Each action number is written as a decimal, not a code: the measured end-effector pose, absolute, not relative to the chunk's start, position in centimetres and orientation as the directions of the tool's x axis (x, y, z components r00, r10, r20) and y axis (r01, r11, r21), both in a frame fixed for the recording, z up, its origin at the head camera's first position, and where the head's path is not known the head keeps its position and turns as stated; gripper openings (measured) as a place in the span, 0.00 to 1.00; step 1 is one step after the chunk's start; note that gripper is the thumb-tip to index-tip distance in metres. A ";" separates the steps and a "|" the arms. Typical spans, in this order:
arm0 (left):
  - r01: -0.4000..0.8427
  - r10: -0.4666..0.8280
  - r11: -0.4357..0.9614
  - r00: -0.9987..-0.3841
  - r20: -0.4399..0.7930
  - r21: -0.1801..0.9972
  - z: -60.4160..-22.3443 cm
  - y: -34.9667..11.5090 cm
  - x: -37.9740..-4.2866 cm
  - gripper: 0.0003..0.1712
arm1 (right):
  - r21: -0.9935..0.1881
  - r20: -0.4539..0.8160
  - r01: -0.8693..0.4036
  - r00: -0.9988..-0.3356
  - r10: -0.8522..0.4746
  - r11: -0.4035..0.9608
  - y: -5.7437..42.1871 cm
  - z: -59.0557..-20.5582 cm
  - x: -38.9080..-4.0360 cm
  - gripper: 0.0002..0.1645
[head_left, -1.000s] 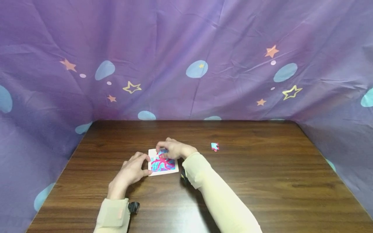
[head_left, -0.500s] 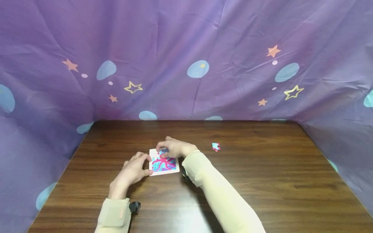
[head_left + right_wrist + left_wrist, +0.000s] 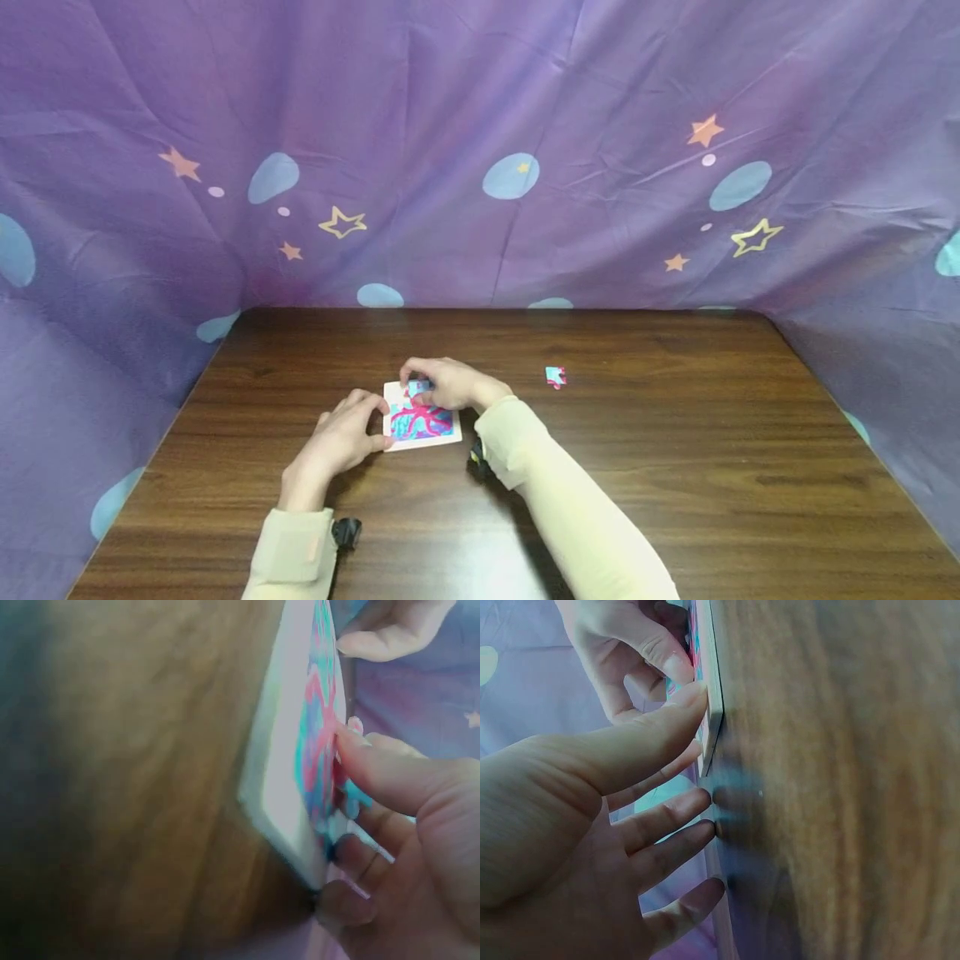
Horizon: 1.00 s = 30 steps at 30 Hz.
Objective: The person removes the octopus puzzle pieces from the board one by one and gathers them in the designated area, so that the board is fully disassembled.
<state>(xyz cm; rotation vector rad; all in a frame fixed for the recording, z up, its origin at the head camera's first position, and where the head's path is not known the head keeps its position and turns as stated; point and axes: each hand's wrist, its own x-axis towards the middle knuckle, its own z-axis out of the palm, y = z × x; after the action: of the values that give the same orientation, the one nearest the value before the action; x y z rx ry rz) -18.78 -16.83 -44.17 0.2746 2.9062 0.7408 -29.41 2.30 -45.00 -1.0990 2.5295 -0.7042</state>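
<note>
A small jigsaw puzzle board (image 3: 424,443) with a white frame and a pink-and-blue picture lies on the table in the head view. My left hand (image 3: 341,433) rests at its left side, thumb on the frame near the front corner and index fingertip farther up the edge. In the left wrist view, that hand's other fingers extend loosely beside the board. Over the board's upper part, my right hand (image 3: 453,385) pinches a blue-and-pink puzzle piece (image 3: 417,388) between thumb and fingers. In the right wrist view the thumb partly hides this piece (image 3: 358,796); whether it is seated is unclear.
Another puzzle piece (image 3: 556,377), light blue and pink, lies on the brown wooden table (image 3: 675,433) to the right of the board. A purple cloth (image 3: 420,125) with stars and blue ovals hangs behind the table and at both sides.
The right hand's fingers have shifted slightly at the board's upper part, showing more of the puzzle piece. The left hand and the loose piece stay in place.
</note>
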 end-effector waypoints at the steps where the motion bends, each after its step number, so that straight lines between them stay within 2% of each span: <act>1: 0.144 0.208 0.863 -0.975 -0.081 0.484 -44.2 -16.9 -18.8 0.20 | -0.572 -0.060 -0.582 -0.674 -0.737 0.579 2.4 -45.1 -29.4 0.20; 5: 0.136 0.205 0.864 -0.974 -0.092 0.484 -44.0 -17.0 -18.7 0.20 | -0.707 -0.030 -0.484 -0.709 -0.705 0.516 2.9 -45.7 -29.3 0.22; 12: 0.131 0.201 0.863 -0.975 -0.094 0.488 -44.0 -17.0 -18.6 0.19 | -0.859 -0.012 -0.311 -0.782 -0.623 0.407 3.2 -46.3 -29.4 0.10; 18: 0.138 0.205 0.862 -0.975 -0.086 0.488 -44.0 -16.9 -18.9 0.19 | -0.933 0.000 -0.196 -0.837 -0.546 0.301 3.4 -45.9 -28.8 0.08; 24: 0.133 0.201 0.868 -0.975 -0.095 0.478 -43.9 -16.8 -19.0 0.23 | -0.978 0.023 -0.118 -0.880 -0.474 0.171 4.4 -44.9 -28.2 0.08; 30: 0.123 0.194 0.875 -0.975 -0.107 0.467 -44.0 -16.7 -18.9 0.29 | -0.989 0.097 -0.139 -0.886 -0.453 0.059 6.7 -44.1 -27.5 0.08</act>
<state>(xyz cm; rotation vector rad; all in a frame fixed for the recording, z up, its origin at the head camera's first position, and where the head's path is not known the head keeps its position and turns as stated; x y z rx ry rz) -18.88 -16.68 -44.05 0.2463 2.8950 0.7067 -27.52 6.67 -44.08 -0.6022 2.0970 -1.9120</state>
